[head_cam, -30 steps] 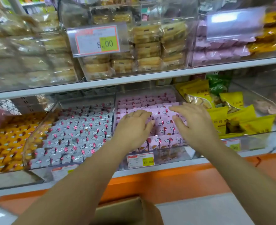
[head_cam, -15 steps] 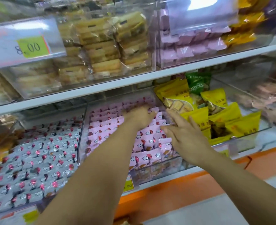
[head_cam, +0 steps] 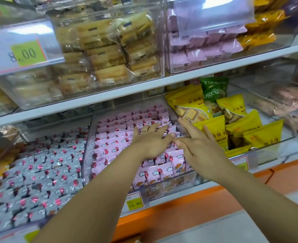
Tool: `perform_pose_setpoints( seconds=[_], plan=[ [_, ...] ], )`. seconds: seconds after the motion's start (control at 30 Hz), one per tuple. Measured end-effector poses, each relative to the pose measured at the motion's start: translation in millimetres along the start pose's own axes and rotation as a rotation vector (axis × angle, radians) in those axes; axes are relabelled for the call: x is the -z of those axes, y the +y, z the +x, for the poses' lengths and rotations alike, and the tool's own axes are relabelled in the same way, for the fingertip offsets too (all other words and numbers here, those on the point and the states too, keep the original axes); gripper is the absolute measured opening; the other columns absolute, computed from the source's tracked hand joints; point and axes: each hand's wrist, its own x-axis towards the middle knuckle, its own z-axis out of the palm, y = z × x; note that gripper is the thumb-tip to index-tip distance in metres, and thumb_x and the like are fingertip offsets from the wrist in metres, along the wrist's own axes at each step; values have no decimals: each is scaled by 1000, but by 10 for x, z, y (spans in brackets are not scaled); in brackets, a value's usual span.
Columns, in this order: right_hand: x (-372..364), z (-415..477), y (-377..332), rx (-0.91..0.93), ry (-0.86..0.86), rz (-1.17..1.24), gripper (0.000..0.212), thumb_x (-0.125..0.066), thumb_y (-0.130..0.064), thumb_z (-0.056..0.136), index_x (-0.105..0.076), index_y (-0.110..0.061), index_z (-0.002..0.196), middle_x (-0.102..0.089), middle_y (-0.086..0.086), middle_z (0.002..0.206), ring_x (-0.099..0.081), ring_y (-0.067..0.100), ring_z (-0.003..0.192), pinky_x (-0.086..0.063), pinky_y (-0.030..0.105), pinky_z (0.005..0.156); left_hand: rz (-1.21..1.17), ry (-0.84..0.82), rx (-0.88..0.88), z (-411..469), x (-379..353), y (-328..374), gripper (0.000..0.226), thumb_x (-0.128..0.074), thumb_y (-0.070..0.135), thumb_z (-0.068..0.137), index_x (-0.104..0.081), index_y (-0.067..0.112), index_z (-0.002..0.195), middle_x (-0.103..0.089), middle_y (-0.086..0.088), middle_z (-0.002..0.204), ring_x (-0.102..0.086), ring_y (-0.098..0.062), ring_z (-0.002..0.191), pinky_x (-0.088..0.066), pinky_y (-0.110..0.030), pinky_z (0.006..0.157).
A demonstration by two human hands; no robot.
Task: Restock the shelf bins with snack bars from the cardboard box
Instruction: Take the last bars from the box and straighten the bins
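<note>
Both the left hand [head_cam: 149, 143] and right hand [head_cam: 200, 148], fingers straight, press flat on pink-wrapped snack bars [head_cam: 113, 137] inside the clear plastic bin [head_cam: 87, 146], fingertips touching.

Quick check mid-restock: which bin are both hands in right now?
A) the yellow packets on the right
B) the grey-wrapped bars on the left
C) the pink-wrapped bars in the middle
C: the left hand and the right hand both lie open over the pink-wrapped bars in the middle bin.
</note>
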Motion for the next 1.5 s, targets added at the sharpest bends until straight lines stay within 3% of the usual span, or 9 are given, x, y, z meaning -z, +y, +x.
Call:
perform_pose_setpoints(
  seconds=[0.2, 0.47, 0.53, 0.67, 0.77, 0.87, 1.2, 1.4, 1.5],
  plan=[
    [-23, 0, -6, 3, 64, -39, 85, 3, -59, 93, -70, -22, 112, -34, 3, 152, -35, 22, 139, -7, 49, 112, 103, 76, -5, 220, -39, -55, 55, -14, 53, 100, -3, 36, 152, 3, 2, 161, 7, -23, 147, 11, -56, 112],
    [122, -7, -74, 1, -60, 28, 69, -8, -56, 92, -63, -26, 122, -11, -8, 159, -9, 9, 146, 6, 42, 117, -41, -34, -23, 27, 160, -33, 53, -20, 53, 100, -24, 33, 149, -16, 0, 160, -10, -25, 146, 0, -49, 116],
    [305, 2, -103, -41, -118, 198, 45, -29, -43, 101, -62, -24, 125, -18, -9, 157, -14, 7, 144, -2, 38, 119, -261, -67, -82, -167, 323, -15, 50, -24, 50, 101, -32, 31, 147, -27, 4, 155, -23, -20, 143, -14, -33, 114],
    [636, -24, -41, 54, -158, 233, 26, -56, -21, 92, -71, -18, 113, -60, -3, 127, -47, 15, 123, -30, 24, 104, -390, -41, -262, -662, 459, 154, 40, -42, 42, 99, -53, 23, 132, -52, 17, 121, -49, 5, 103, -29, 5, 77],
    [685, -54, -48, 121, -269, -29, 33, -66, -25, 82, -68, -25, 115, -64, -13, 99, -51, 18, 112, -39, 37, 99, -187, -6, -286, -818, 304, 242, 49, -59, 46, 89, -52, 23, 133, -53, 2, 134, -53, -12, 113, -42, -23, 93],
    [669, -80, -92, 58, -307, -87, 38, -64, -27, 88, -60, -26, 125, -62, -3, 112, -47, 18, 115, -42, 34, 93, -57, 91, -198, -822, 160, 279, 56, -64, 43, 87, -49, 21, 136, -53, -1, 136, -52, -20, 118, -46, -36, 96],
    [587, -225, -142, 67, -214, -95, 31, -66, -29, 86, -59, -30, 115, -26, -12, 78, -48, 29, 105, -32, 30, 76, -103, 249, -188, -934, -33, 334, 40, -67, 34, 87, -56, 18, 121, -60, -5, 120, -58, -23, 101, -48, -36, 83],
    [618, -232, -178, 98, -222, -128, 27, -63, -27, 89, -59, -27, 116, -29, -14, 75, -40, 17, 90, -22, 27, 70, -59, 295, -163, -903, -132, 309, 43, -64, 39, 88, -53, 19, 124, -58, -4, 124, -57, -28, 104, -43, -35, 83],
    [593, -185, -174, 134, -267, -223, 22, -60, -26, 92, -60, -27, 114, -49, -10, 83, -46, 21, 102, -21, 27, 73, -11, 234, -136, -819, -143, 309, 49, -63, 44, 88, -51, 22, 130, -57, -2, 130, -56, -27, 112, -38, -36, 92]
  ],
)
